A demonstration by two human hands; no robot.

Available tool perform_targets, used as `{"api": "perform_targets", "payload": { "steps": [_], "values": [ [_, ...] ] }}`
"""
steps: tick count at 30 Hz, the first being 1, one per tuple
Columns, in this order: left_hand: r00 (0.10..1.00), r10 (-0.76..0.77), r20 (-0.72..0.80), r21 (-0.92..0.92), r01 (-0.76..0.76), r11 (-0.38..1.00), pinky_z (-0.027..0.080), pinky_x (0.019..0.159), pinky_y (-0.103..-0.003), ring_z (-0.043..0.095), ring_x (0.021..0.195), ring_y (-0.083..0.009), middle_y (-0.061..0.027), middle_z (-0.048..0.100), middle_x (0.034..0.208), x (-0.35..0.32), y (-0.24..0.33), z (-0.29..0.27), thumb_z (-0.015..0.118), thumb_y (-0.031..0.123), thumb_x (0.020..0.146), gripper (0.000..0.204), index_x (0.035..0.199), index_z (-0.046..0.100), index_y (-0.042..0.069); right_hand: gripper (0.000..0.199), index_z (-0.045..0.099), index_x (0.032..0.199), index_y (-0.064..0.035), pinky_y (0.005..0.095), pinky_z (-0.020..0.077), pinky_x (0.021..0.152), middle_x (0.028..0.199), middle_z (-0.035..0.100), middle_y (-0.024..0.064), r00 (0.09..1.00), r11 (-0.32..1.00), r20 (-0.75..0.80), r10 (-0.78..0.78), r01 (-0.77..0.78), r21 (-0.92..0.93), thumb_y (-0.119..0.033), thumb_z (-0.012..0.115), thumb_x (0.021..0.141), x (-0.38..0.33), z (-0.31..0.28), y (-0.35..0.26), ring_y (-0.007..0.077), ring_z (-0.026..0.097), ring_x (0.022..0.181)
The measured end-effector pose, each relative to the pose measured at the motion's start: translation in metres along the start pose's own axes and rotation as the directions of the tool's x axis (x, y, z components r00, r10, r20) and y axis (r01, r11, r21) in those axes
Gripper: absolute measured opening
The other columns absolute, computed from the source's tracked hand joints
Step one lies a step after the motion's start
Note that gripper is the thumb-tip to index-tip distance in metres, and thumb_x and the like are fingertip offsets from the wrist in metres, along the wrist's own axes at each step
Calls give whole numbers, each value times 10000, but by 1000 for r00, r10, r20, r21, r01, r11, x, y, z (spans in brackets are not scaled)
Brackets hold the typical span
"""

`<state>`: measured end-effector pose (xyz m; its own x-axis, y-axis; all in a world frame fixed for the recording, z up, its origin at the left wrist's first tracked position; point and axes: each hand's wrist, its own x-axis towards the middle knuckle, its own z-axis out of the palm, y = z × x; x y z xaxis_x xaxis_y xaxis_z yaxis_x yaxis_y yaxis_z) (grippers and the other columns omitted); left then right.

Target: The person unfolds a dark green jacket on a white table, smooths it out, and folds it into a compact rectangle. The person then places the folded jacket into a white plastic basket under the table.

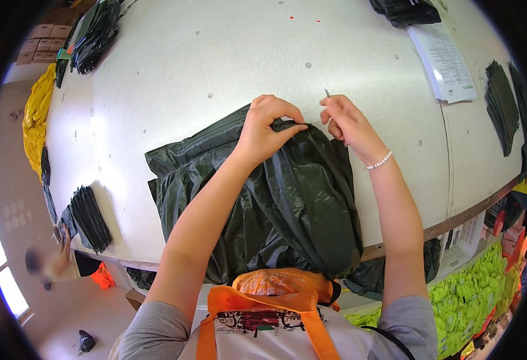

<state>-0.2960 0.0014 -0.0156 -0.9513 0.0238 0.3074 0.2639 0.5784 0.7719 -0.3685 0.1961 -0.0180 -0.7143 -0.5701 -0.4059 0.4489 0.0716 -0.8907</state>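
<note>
Across most of the view, a broad pale bench [227, 54], with open room beyond the work and to its right. Over its near edge, dark green fabric [287, 204], loosely folded and reaching past the rim; apparently in close handwork along the top edge. Well off to the right, a stack of papers [442, 63]; well to the left, a fanned pile of dark pieces [90, 221]. On the fabric's top edge, the left hand [266, 125], with thumb and forefinger pinching the cloth. Just beside, the right hand [352, 125], with fingers curled round a slim pointed tool [328, 93], tip upward and clear of the cloth. Likely needed next: a taut edge and careful aim of the tip.
</note>
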Motion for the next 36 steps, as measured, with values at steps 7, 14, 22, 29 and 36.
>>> {"api": "perform_targets", "payload": {
  "steps": [7, 14, 22, 29, 36],
  "values": [
    [968, 198, -154, 211, -163, 964, 383, 822, -321, 582, 760, -152, 25, 646, 810, -9, 5, 16, 771, 40, 633, 176, 736, 650, 115, 195, 560, 906, 6, 302, 462, 633, 796, 602, 112, 963, 812, -122, -242, 132, -568, -185, 599, 901, -50, 8, -14, 187, 556, 655],
    [950, 271, -154, 258, -226, 939, 363, 783, -321, 563, 745, -139, 37, 627, 817, -10, 8, 24, 760, 38, 614, 189, 744, 655, 125, 166, 562, 849, -19, 337, 460, 602, 781, 597, 105, 910, 710, -133, -393, 208, -673, -167, 631, 871, -45, 19, -1, 246, 584, 656],
    [944, 294, -153, 267, -247, 931, 362, 769, -327, 562, 732, -139, 39, 619, 809, -11, 4, 24, 764, 44, 597, 202, 742, 651, 129, 165, 573, 831, -34, 352, 468, 603, 810, 609, 92, 904, 472, -53, -424, 170, -865, -183, 639, 854, -42, 23, -14, 278, 593, 679],
    [925, 365, -106, 352, -308, 884, 366, 762, -338, 555, 718, -139, 46, 619, 814, -11, 5, 23, 770, 66, 594, 203, 740, 647, 137, 173, 620, 831, -20, 360, 478, 643, 822, 615, 111, 962, 524, -14, -271, 135, -841, -191, 637, 845, -36, 13, -32, 278, 602, 703],
    [918, 388, -82, 375, -333, 865, 362, 772, -349, 550, 729, -141, 46, 616, 822, -10, 6, 22, 764, 86, 614, 189, 751, 643, 137, 168, 616, 809, -22, 367, 481, 650, 828, 623, 113, 977, 443, 23, -212, 117, -889, -185, 623, 850, -31, 15, -40, 285, 609, 721]
  ]
}}
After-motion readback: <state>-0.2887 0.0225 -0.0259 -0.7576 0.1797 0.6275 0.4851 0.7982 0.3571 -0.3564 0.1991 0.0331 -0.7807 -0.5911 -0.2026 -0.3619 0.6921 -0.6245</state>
